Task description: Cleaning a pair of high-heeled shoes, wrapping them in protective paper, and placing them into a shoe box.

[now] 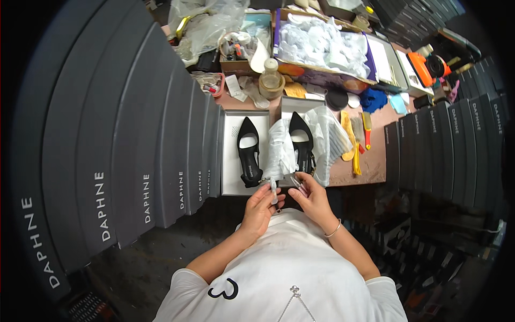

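My left hand point(258, 208) is at the near edge of the table, closed around a narrow translucent whitish piece point(273, 190) whose kind I cannot make out. A thin dark strap end shows just below its fingers. My right hand point(313, 199) is just beside it, pinching a slim, shiny pinkish tool point(300, 185), mostly hidden by the fingers. Beyond my left hand, a black pointed shoe point(248, 140) lies in an open grey shoebox point(229, 161). A second black shoe point(303, 131) lies beyond my right hand, flanked by crumpled white tissue paper point(279, 147).
Tall stacks of dark grey shoeboxes point(145, 139) point(448, 139) rise on both sides. To the right lie a yellow-handled brush point(358, 145) and a red-and-yellow brush point(367, 131). A glass bottle point(271, 83) and a carton of white paper wads point(324, 43) stand behind.
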{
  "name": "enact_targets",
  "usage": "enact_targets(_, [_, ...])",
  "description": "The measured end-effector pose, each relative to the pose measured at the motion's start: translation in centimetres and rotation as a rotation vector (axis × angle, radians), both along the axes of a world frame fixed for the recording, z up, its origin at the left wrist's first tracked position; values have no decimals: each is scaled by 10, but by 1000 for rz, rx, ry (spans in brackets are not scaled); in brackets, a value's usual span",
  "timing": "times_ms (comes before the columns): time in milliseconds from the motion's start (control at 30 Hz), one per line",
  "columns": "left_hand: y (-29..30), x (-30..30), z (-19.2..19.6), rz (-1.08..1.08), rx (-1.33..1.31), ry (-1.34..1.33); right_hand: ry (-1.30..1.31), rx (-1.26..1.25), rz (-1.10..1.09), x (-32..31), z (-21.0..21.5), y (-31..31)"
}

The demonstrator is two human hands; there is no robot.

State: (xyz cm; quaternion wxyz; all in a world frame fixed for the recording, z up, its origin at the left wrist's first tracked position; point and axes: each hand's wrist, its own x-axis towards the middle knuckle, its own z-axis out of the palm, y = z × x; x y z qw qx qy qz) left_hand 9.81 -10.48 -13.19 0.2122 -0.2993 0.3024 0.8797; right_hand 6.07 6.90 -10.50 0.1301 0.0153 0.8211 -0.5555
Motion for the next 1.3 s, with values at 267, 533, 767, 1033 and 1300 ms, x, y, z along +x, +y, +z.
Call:
enact_targets(267, [-37,23,-7,-89,-270,131,-521,-111,368,-52,-26,-55])
enact_targets(533, [-39,52,-12,101,-334,30,-426,-395,256,-40,-57,-96])
enact_targets(767, [-51,72,-9,11,-510,110,12,-223,92,-31,-91,-92])
enact_targets(1033, [-106,93,18,-176,-535,215,-426,-358,93,-61,-72,-67])
enact_targets(1300, [-100,39,88,-136,-236,511,-349,-23,293,-81,-43,-41])
